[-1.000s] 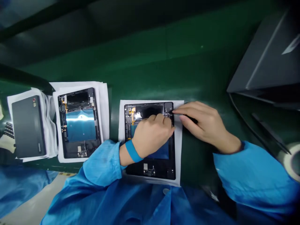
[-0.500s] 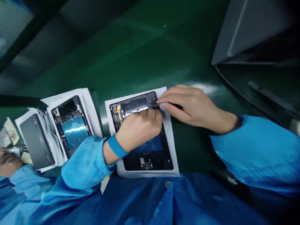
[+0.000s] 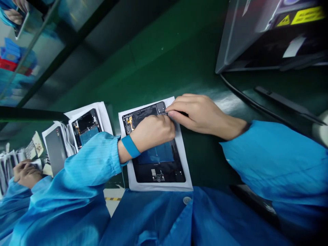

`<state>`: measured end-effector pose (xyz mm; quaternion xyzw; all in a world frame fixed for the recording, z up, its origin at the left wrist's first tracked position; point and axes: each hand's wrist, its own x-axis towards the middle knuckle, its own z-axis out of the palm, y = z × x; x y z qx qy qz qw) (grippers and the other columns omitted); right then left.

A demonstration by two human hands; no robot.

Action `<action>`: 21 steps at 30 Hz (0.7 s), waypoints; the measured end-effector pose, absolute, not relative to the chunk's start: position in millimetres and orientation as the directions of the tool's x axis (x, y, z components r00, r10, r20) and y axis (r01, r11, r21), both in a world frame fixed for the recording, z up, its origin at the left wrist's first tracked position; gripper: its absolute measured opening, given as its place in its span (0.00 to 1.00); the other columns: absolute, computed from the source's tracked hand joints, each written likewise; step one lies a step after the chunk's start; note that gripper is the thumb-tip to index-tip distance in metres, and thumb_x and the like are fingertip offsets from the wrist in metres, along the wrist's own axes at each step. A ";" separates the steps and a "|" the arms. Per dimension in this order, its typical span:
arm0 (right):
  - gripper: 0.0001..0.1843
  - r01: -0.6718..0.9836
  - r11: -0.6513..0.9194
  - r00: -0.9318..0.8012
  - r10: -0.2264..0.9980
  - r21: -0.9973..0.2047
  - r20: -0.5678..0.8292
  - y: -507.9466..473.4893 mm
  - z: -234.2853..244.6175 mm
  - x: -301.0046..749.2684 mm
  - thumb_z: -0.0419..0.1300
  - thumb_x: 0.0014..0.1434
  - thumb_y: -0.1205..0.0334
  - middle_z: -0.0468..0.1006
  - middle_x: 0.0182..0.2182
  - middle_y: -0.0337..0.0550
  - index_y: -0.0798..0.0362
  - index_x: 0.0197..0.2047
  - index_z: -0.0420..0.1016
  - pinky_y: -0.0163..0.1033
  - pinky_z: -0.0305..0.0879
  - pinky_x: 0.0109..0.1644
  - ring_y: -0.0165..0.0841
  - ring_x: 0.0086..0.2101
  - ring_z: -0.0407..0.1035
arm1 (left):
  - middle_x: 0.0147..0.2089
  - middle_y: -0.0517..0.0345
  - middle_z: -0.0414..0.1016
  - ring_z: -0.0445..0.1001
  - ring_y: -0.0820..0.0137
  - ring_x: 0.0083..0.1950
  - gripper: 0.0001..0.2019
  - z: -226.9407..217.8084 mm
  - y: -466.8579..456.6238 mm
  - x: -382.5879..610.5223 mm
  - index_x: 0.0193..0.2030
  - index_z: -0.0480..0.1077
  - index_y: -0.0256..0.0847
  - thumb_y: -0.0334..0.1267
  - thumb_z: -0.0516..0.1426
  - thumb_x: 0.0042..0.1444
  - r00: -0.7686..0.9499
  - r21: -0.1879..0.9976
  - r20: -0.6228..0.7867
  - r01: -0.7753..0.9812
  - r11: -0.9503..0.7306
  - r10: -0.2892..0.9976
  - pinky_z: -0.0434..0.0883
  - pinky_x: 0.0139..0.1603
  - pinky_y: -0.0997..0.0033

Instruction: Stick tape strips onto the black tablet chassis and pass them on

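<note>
An opened tablet (image 3: 164, 171) with its inner parts showing lies on a white foam sleeve (image 3: 188, 177) in front of me. Over its upper half my left hand (image 3: 156, 133) is curled closed, a blue band round the wrist; its fingertips and whatever they grip are hidden from view. My right hand (image 3: 197, 112) reaches in from the right, thumb and forefinger pinched at the tablet's upper right edge beside a black module. What sits between those fingertips is too small to make out.
Another opened tablet (image 3: 88, 130) on white sleeves and a grey closed tablet (image 3: 56, 150) stand to the left. A co-worker's hands (image 3: 28, 172) are at far left. At upper right is a grey machine (image 3: 238, 37) with a black cable (image 3: 241, 99) and a dark slim tool (image 3: 284, 102).
The head view has shifted, bringing more of the machine and the left side into sight. Both hands stay at the tablet's upper right, in nearly the same pose.
</note>
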<state>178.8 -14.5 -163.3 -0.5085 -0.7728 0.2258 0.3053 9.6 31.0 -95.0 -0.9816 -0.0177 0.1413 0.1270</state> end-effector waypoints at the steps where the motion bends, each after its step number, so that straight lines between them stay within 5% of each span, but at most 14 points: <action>1: 0.19 0.646 0.380 -0.295 0.924 -0.662 0.243 -15.0 -163.0 178.6 0.47 0.69 0.56 0.79 0.38 0.44 0.54 0.41 0.77 0.42 0.64 0.45 0.36 0.40 0.71 | 0.24 0.49 0.71 0.74 0.63 0.24 0.17 -95.4 31.0 9.5 0.30 0.70 0.32 0.19 0.42 0.59 0.960 -0.255 -0.269 0.003 -0.967 0.074 0.57 0.21 0.67; 4: 0.18 0.643 0.375 -0.285 0.926 -0.668 0.246 -16.7 -162.1 177.8 0.47 0.69 0.56 0.80 0.39 0.44 0.53 0.42 0.77 0.41 0.64 0.45 0.36 0.41 0.72 | 0.25 0.51 0.71 0.74 0.64 0.26 0.15 -98.4 30.6 5.0 0.32 0.70 0.33 0.21 0.44 0.61 0.967 -0.262 -0.212 0.082 -0.962 0.140 0.57 0.22 0.67; 9: 0.18 0.664 0.373 -0.289 0.927 -0.648 0.238 -18.4 -161.4 176.5 0.47 0.69 0.56 0.80 0.40 0.44 0.53 0.43 0.77 0.42 0.64 0.45 0.36 0.41 0.72 | 0.26 0.55 0.71 0.72 0.67 0.27 0.11 -111.0 21.2 -11.1 0.30 0.69 0.37 0.31 0.50 0.62 0.884 -0.188 -0.009 0.457 -0.869 0.467 0.54 0.24 0.67; 17: 0.19 0.702 0.407 -0.315 0.913 -0.585 0.258 -22.0 -162.8 177.1 0.47 0.69 0.56 0.80 0.41 0.43 0.52 0.44 0.78 0.42 0.65 0.43 0.36 0.40 0.72 | 0.24 0.63 0.71 0.66 0.77 0.23 0.09 -130.0 1.6 -18.4 0.30 0.74 0.39 0.33 0.55 0.61 0.657 0.365 0.061 0.686 -0.629 0.752 0.58 0.27 0.75; 21: 0.17 0.688 0.451 -0.351 0.893 -0.569 0.283 -27.8 -161.9 180.0 0.49 0.68 0.56 0.79 0.44 0.45 0.52 0.46 0.77 0.43 0.67 0.44 0.37 0.41 0.72 | 0.23 0.63 0.72 0.68 0.77 0.24 0.09 -134.0 -0.8 -21.2 0.33 0.75 0.39 0.33 0.55 0.61 0.640 0.478 0.059 0.656 -0.585 0.766 0.60 0.26 0.76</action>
